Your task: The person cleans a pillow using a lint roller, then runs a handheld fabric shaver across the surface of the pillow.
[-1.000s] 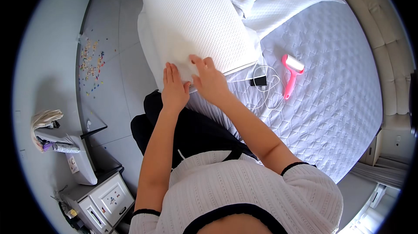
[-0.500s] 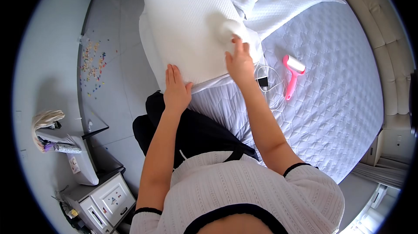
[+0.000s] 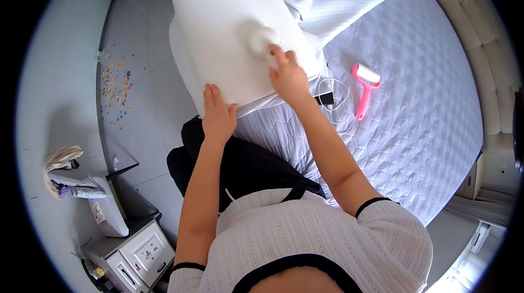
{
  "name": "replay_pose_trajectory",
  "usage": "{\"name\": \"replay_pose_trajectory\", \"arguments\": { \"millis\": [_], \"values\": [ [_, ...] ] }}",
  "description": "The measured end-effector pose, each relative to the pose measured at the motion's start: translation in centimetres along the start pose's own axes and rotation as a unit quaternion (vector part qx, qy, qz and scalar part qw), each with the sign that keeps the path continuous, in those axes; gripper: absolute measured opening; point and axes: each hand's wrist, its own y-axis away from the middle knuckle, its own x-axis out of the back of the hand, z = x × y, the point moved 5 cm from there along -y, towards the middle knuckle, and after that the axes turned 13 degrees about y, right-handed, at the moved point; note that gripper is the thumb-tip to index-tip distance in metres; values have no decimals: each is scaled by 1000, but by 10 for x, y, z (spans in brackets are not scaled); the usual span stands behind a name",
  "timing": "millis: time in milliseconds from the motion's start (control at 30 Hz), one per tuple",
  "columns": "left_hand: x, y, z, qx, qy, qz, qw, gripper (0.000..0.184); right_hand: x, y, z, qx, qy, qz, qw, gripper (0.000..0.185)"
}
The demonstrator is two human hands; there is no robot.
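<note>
A large white pillow [image 3: 218, 36] with a textured cover lies across the bed before me. My left hand [image 3: 219, 118] rests flat on its near left edge, fingers stretched out. Over the pillow's right part, my right hand [image 3: 289, 76] is closed on a white round-headed device [image 3: 263, 41]. Its head is blurred and sits at the pillow's surface; its handle is mostly hidden by my fingers. To the right of the pillow, a thin white cord [image 3: 347, 92] loops on the bed beside a small black box [image 3: 326, 99].
A pink-handled lint roller [image 3: 364, 88] lies on the quilted grey mattress cover [image 3: 415, 107]. White bedding [image 3: 349, 4] is bunched at the back. Small colourful pieces [image 3: 115, 88] are scattered on the floor at left, and a white cabinet [image 3: 143, 255] stands at lower left.
My right hand has moved left across the pillow with the white device. My left hand stays at the pillow's near edge. The whole view has shifted slightly.
</note>
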Motion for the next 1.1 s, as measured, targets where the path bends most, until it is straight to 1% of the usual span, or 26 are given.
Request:
{"name": "replay_pose_trajectory", "arguments": {
  "millis": [33,100,167,233,267,300,367,400,467,500,567,600,633,667,700,767,833,867,1000,1067,1100],
  "values": [
    [0,0,0,3,21,3,1000,81,8,-4,12,-19,21,43,999,58],
    [-1,1,-3,8,42,5,999,80,22,-7,29,-43,45,90,994,58],
    [-4,1,-5,-20,46,22,999,81,27,-4,35,-52,37,100,993,56],
    [0,-2,3,-13,57,21,998,79,29,5,32,-17,37,81,996,55],
    [3,-3,6,-2,67,22,998,77,27,14,28,-5,33,55,998,55],
    [8,-6,15,-4,67,20,998,77,33,26,25,-7,34,55,998,55],
    [18,-8,37,-47,8,-12,999,71,36,53,15,23,15,-45,999,55],
    [19,-9,38,-46,8,-13,999,71,38,66,18,23,15,-47,999,55],
    [17,-10,44,-103,-21,-9,994,68,48,85,37,-7,1,8,1000,57],
    [15,-11,43,-102,-18,-13,995,68,49,89,48,-10,2,5,1000,57],
    [11,-17,42,-104,-24,-36,994,63,61,96,73,-28,-30,102,994,58],
    [12,-19,45,-108,-22,-41,993,63,63,93,83,-27,-35,124,991,55],
    [14,-21,47,-89,-27,-58,994,63,64,91,92,-33,-32,126,991,55],
    [15,-23,48,-68,-32,-73,995,62,60,88,106,-107,-105,88,985,52],
    [16,-25,50,-70,-30,-74,994,62,55,83,118,-178,-176,49,967,50],
    [15,-28,48,-51,-42,-102,993,62,48,65,138,-191,-188,59,961,48],
    [14,-30,44,-58,-43,-100,992,62,37,45,154,-271,-310,-12,911,48],
    [13,-29,43,-63,-45,-100,992,62,35,32,155,-262,-353,-2,898,49],
    [12,-31,40,-60,-42,-105,992,61,31,-30,155,-242,-364,-33,899,51],
    [11,-33,38,-61,-34,-108,992,61,30,-65,148,-205,-362,-56,908,51],
    [11,-34,38,-63,-34,-107,992,61,29,-81,146,-204,-362,-54,908,51]
  ]
}}
